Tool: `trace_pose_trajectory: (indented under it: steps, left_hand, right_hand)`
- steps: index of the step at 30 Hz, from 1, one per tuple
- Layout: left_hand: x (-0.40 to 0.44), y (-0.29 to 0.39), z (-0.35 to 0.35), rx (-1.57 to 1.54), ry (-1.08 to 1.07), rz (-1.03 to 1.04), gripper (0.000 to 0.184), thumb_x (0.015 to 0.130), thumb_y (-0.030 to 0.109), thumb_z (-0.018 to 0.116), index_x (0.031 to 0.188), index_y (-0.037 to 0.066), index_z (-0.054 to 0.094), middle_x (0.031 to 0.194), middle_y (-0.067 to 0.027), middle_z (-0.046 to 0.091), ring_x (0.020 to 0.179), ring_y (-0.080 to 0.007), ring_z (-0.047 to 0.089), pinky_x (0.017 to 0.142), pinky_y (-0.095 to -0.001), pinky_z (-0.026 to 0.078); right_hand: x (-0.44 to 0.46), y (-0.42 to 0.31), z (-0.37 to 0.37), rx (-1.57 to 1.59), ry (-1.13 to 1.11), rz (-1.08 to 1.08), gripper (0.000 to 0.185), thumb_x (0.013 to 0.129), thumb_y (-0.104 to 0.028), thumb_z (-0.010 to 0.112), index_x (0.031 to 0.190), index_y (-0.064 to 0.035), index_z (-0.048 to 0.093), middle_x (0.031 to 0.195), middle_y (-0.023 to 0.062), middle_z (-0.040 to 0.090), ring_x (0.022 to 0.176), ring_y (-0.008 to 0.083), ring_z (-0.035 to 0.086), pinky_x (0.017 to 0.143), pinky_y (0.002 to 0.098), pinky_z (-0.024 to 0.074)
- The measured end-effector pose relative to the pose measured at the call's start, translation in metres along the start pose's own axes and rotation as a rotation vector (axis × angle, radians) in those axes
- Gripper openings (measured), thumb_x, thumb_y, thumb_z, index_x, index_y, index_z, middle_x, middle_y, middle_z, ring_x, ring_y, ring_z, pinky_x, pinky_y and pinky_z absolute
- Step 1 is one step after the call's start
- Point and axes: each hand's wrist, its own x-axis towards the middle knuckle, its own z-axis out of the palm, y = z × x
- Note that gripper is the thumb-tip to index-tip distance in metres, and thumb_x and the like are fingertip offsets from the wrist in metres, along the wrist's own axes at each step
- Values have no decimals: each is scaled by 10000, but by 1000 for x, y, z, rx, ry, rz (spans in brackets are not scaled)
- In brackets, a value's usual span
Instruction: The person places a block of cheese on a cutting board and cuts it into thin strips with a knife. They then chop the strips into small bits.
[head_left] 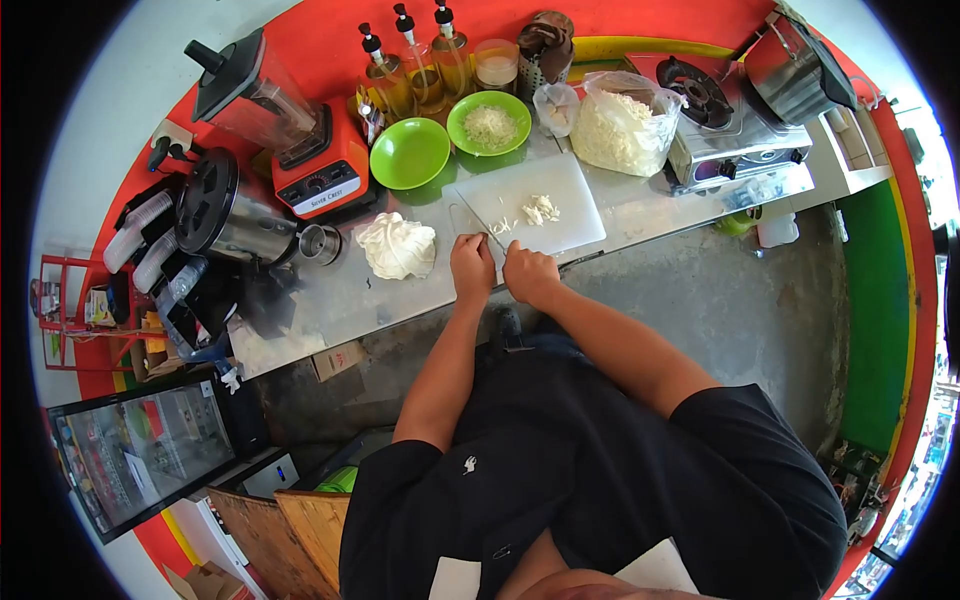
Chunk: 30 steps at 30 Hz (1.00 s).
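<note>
The left hand [473,266] and right hand [530,273] are close together at the near edge of a white cutting board [573,190], both with fingers curled in. A thin, dark knife [496,241] shows between them; which hand grips it is too small to tell. Chopped white pieces [541,209] lie on the board just beyond the hands, with a few more nearer the left hand. To the left on the counter [340,300] sits a crumpled white bag [397,247]. Farther back stand an empty green bowl [410,155], a green bowl of shreds [489,125] and a filled clear bag [622,130]. Behind the bowls are three pump bottles [423,80], with a red blender [322,165] to their left.
</note>
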Motion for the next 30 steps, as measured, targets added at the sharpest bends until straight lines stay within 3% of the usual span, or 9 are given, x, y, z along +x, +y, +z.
trace_pose_trajectory:
  steps: [9, 12, 21, 30]
  left_hand:
    - [0, 2, 1, -98, -47, -110, 102, 852, 58, 672, 911, -5, 726, 875, -179, 660, 787, -359, 658, 709, -427, 522]
    - [2, 1, 2, 12, -60, -73, 95, 844, 57, 677, 902, -6, 719, 882, -176, 660, 783, -358, 656, 712, -428, 523]
    - [5, 7, 0, 87, -68, -67, 91, 870, 65, 642, 857, -3, 701, 856, -170, 659, 820, -380, 636, 753, -469, 500]
    - [3, 9, -5, 91, -82, -88, 132, 886, 74, 634, 919, 0, 739, 910, -184, 697, 888, -390, 664, 804, -456, 521]
  right_hand:
    - [-11, 1, -1, 36, -35, 16, 181, 950, -141, 520, 1058, 4, 511, 963, 262, 728, 955, 415, 728, 838, 492, 575]
    - [-11, 0, 5, 52, -17, 28, 175, 945, -132, 525, 1054, 4, 508, 948, 261, 729, 955, 414, 729, 832, 489, 578]
    - [-2, -7, -9, 9, -46, -9, 176, 929, -99, 559, 1056, 5, 498, 982, 262, 721, 961, 396, 730, 827, 483, 582]
    - [-5, 0, 13, 76, -37, 29, 194, 944, -112, 555, 1077, 16, 495, 982, 269, 719, 967, 420, 722, 826, 486, 582]
